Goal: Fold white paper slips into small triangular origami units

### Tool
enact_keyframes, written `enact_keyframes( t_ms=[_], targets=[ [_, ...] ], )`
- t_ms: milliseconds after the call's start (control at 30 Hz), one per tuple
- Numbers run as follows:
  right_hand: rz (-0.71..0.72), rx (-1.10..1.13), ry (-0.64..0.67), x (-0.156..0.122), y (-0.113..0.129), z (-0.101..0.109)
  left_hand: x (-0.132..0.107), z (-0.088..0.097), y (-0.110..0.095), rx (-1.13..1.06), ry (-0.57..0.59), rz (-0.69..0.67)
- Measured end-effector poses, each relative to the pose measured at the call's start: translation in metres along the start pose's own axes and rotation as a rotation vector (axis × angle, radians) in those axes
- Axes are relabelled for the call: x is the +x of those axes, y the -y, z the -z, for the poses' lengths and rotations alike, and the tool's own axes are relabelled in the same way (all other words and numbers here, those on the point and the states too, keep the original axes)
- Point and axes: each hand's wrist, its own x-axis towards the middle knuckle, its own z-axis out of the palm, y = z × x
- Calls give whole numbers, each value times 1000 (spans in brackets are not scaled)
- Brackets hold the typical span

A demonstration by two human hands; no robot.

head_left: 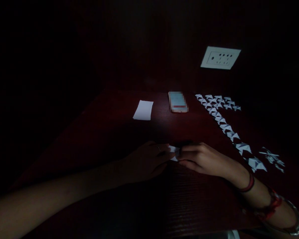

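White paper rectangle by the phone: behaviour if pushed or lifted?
The flat white paper rectangle looks thin: probably floppy and very light. Lying flat on the dark wooden table, it would likely slide rather than roll or tip.

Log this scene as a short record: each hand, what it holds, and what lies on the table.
left hand: pinches the paper piece from its left
right hand: grips the same piece from its right
table: dark wood, dimly lit
sheet: white, flat, beyond the hands
phone: right of the sheet
folded pieces: row along the right side
socket: on the wall behind
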Motion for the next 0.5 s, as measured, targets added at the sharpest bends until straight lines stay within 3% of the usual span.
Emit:
enact_keyframes(
  t_ms=[100,233,500],
  targets=[
    [-33,116,33,-1,-3,6,0,0,-1,-4,-5,-1],
    [-81,131,-25,-1,-6,6,0,0,-2,-5,-25,-3],
    [-20,-49,8,0,-3,1,-1,-1,-1,-8,-38,-17]
  ],
)
